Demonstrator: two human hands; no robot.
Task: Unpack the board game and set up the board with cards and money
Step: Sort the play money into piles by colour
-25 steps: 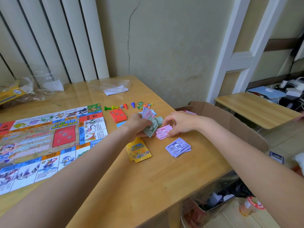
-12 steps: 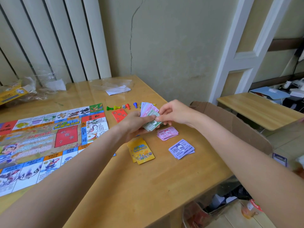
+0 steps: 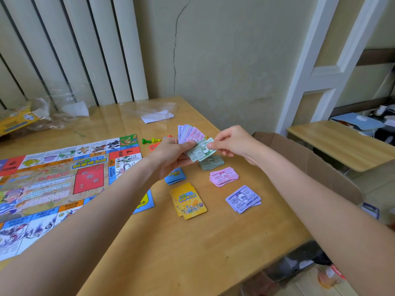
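The right hand (image 3: 232, 144) pinched a green note (image 3: 201, 149) off the left hand (image 3: 171, 155)'s fan (image 3: 189, 133) — green pile (image 3: 212, 163) lay directly below, near the tabletop's right edge.

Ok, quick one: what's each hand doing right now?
Left hand: grips a fanned stack of play money.
Right hand: fingers pinch the green bill at the front of that stack.

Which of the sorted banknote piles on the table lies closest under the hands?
The green banknote pile, directly below the right hand; the pink pile and purple pile lie nearer the camera.
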